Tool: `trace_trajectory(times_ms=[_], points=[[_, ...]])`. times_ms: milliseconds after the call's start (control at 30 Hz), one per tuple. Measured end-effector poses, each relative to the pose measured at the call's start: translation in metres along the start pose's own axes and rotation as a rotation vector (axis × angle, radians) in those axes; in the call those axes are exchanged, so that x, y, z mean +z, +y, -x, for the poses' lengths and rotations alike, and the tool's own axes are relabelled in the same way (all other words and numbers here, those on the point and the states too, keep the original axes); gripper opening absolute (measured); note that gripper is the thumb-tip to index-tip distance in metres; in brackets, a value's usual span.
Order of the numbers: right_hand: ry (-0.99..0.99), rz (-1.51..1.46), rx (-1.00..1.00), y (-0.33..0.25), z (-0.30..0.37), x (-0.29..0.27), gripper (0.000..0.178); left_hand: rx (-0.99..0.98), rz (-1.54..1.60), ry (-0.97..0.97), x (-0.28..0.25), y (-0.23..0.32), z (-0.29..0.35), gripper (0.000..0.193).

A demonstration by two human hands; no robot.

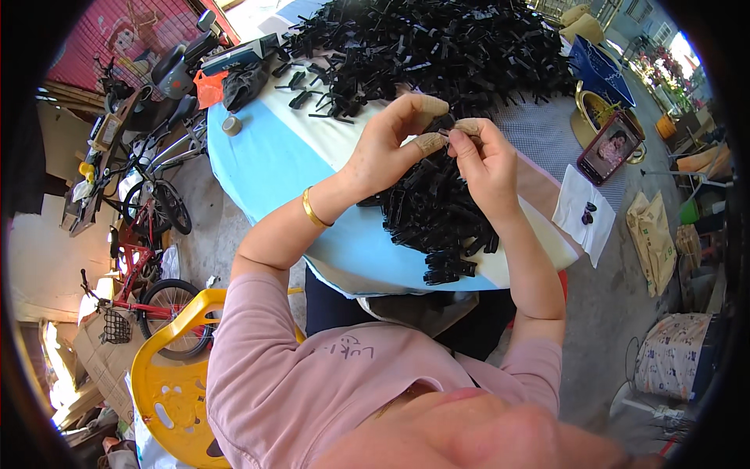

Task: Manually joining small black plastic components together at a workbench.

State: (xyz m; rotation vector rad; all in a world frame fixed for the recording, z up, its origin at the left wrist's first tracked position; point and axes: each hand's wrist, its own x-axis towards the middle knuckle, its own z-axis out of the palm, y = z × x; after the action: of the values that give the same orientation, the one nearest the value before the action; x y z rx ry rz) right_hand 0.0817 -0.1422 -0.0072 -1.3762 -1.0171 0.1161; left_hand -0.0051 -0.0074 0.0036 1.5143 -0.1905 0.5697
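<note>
Two hands meet over a small black piece, between black heaps

At far left, bicycles (156, 301) stand past a strip of grey floor, and a yellow chair (176, 375) sits just beside the person's pink sleeve. The round edge of the table (269, 176) curves inward from there. Near that rim lie a roll of tape (231, 125), an orange bag (209, 88) and a dark bag (247, 84); a broad stretch of blue and white cloth separates the roll from the left forearm.

The left hand (391, 147), thumb and finger wrapped in tan tape, closes its fingertips on the small black piece (443, 123) — mostly hidden there. A large heap (437, 47) covers the table's far side; a smaller heap (437, 215) reaches close to the near edge, below the hands. The right hand (486, 160) pinches thumb and finger at the same piece.

Rightward, white paper (578, 227) overhangs the table edge, near a propped phone (609, 148) — a gap of cloth divides them from the right forearm. Beyond, grey floor runs to a tan sack (651, 242).
</note>
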Motion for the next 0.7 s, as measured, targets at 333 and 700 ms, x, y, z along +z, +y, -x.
trace_trajectory(times_ms=[333,700], points=[[-0.040,0.031,-0.038,-0.003,0.004,0.002,0.011,0.050,-0.097,0.043,0.001,-0.001,0.004,0.029],[-0.087,-0.119,0.141,-0.015,0.009,0.005,0.013,0.305,-0.417,0.056,0.001,0.004,0.004,0.017]])
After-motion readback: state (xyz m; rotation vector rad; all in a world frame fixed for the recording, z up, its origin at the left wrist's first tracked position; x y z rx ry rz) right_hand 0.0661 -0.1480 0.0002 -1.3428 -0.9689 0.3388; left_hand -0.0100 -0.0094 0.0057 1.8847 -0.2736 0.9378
